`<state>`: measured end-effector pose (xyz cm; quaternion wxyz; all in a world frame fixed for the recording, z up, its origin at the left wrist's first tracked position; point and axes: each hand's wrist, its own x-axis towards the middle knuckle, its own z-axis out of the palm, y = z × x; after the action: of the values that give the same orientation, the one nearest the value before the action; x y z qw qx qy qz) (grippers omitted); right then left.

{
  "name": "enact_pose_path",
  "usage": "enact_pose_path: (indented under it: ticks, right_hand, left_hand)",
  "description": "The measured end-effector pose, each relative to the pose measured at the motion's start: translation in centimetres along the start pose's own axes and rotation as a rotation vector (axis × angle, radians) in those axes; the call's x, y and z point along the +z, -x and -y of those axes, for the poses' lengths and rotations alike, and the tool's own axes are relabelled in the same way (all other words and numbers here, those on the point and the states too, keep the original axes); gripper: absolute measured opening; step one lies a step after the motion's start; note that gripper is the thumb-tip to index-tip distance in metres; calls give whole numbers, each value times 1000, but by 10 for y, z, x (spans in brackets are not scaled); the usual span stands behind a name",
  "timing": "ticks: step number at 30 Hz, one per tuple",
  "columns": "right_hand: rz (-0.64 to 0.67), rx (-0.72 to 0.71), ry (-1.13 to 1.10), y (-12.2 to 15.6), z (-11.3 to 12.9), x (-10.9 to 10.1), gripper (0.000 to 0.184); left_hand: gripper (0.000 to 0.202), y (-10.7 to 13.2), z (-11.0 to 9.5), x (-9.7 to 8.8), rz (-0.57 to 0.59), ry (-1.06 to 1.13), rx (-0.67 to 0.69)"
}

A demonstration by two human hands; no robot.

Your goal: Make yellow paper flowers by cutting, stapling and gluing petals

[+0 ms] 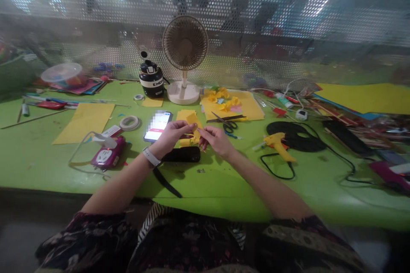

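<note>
Between my two hands is a small piece of yellow paper (pixel 193 121). Thumb and finger of my left hand (pixel 175 133) pinch it from the left. My right hand (pixel 215 138) is closed in a pinch at its right edge. More yellow paper pieces (pixel 185 141) lie just under the fingers. A black case with a strap (pixel 184 155) rests on the table below my hands. Left of them lies a lit phone (pixel 157 126). Dark-handled scissors (pixel 229 125) sit just beyond my right hand, beside a yellow sheet bearing yellow paper flowers (pixel 221 95).
A white fan (pixel 185 45) and a black jug (pixel 151 80) stand at the back. A yellow glue gun (pixel 279 146) with its cord lies at right. At left are a purple power socket (pixel 109 152), a tape roll (pixel 130 123) and a yellow sheet (pixel 85 123).
</note>
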<state>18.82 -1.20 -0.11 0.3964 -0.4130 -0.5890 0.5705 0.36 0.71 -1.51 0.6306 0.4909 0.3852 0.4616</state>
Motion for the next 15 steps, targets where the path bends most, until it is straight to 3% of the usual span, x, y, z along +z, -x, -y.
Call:
enact_pose_path:
  ticks: [15]
  right_hand:
    - [30,23,-23,0,-3,0,50]
  left_hand:
    - [39,1,-5,2,-46,51,-46]
